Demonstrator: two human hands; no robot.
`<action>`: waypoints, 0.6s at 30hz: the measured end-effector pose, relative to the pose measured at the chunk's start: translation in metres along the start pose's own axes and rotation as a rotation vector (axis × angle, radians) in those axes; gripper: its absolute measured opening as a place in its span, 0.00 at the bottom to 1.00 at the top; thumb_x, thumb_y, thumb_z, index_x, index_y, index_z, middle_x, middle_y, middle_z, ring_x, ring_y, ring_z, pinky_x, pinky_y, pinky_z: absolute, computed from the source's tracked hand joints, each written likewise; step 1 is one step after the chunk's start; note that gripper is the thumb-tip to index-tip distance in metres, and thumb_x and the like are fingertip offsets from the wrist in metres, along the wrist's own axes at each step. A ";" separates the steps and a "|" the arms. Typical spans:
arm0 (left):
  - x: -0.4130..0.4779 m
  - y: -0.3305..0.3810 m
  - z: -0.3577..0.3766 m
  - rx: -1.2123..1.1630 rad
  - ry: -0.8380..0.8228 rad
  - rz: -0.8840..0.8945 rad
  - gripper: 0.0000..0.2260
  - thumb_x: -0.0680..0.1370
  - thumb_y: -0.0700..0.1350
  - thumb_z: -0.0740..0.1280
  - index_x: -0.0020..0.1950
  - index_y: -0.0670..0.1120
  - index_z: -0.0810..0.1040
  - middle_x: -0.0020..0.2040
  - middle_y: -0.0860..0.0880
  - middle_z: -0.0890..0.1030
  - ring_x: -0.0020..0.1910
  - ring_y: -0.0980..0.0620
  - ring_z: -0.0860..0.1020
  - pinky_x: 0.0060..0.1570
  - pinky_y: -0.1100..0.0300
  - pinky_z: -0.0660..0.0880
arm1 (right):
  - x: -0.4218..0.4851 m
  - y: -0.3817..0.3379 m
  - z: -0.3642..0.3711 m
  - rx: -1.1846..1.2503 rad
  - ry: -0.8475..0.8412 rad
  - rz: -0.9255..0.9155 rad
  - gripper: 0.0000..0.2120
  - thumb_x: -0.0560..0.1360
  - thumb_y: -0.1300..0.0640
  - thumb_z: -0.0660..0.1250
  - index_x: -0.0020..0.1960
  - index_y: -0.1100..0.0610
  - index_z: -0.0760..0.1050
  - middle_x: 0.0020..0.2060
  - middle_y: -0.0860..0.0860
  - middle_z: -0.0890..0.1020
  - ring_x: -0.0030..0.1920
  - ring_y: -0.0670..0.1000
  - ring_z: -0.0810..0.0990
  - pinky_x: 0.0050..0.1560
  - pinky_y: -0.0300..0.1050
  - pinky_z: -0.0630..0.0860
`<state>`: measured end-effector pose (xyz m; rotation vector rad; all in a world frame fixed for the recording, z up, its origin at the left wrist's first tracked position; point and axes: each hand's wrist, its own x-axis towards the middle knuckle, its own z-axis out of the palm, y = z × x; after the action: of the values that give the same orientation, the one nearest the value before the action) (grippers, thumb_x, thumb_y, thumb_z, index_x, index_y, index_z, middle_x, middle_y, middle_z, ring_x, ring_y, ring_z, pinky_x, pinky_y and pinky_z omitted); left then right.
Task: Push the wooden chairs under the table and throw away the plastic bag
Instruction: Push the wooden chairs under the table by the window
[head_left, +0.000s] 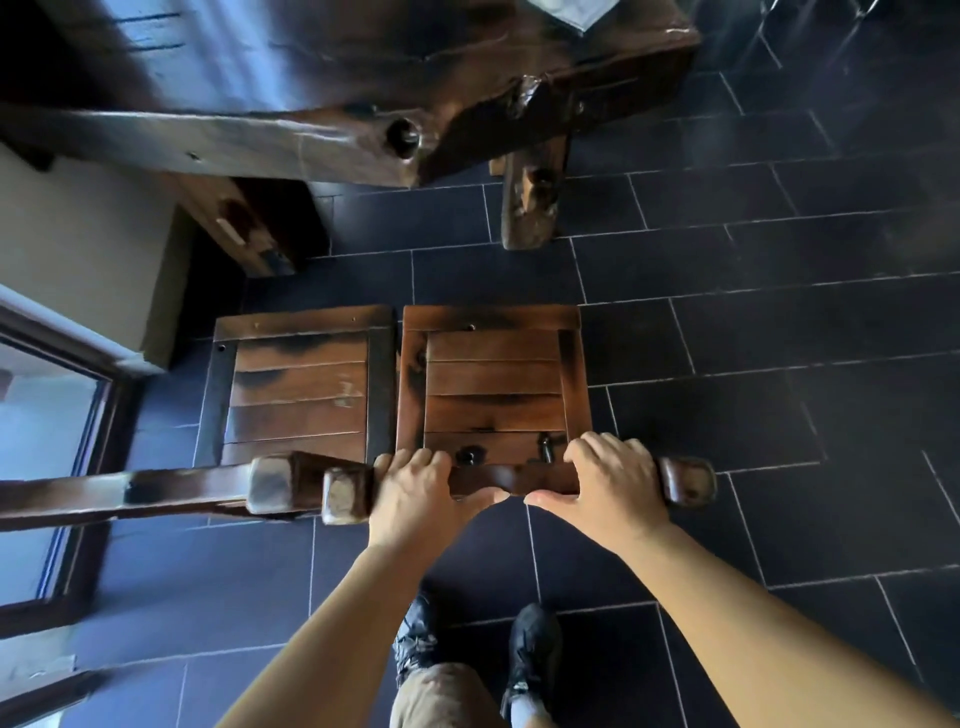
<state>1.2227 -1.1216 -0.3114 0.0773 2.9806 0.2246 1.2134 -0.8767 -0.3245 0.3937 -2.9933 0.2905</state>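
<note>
Two dark wooden chairs stand side by side on the floor, a little short of the table. The right chair has a slatted seat, and I look straight down on it. My left hand and my right hand both grip its top back rail, one near each end. The left chair stands against it, untouched. The heavy dark wooden table fills the top of the view, its thick leg standing beyond the right chair. A pale corner, perhaps the plastic bag, lies at the table's far edge.
Dark tiled floor stretches to the right. A pale wall and a dark-framed glass door are at the left. A second table support stands by the wall. My feet are just behind the chair.
</note>
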 end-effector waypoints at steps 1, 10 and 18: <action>0.001 0.002 -0.001 -0.007 -0.008 -0.021 0.39 0.65 0.81 0.49 0.43 0.48 0.79 0.45 0.49 0.82 0.51 0.43 0.77 0.57 0.47 0.69 | 0.003 0.002 0.001 -0.001 0.004 -0.014 0.34 0.65 0.22 0.62 0.39 0.55 0.76 0.36 0.48 0.79 0.38 0.55 0.79 0.41 0.52 0.72; 0.006 0.006 -0.005 -0.006 0.005 -0.051 0.37 0.65 0.80 0.52 0.41 0.49 0.79 0.45 0.50 0.82 0.50 0.44 0.78 0.55 0.47 0.66 | 0.016 0.006 -0.003 0.030 0.002 -0.041 0.33 0.65 0.22 0.62 0.39 0.54 0.75 0.35 0.48 0.79 0.38 0.54 0.79 0.41 0.51 0.72; 0.010 0.004 -0.004 -0.015 -0.014 -0.033 0.35 0.65 0.80 0.54 0.40 0.49 0.78 0.42 0.50 0.82 0.48 0.45 0.79 0.53 0.48 0.67 | 0.018 0.007 -0.001 0.034 -0.018 -0.044 0.34 0.66 0.22 0.61 0.39 0.55 0.74 0.35 0.49 0.78 0.38 0.54 0.78 0.41 0.52 0.73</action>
<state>1.2121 -1.1176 -0.3083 0.0279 2.9631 0.2416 1.1940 -0.8744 -0.3221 0.4674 -2.9966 0.3357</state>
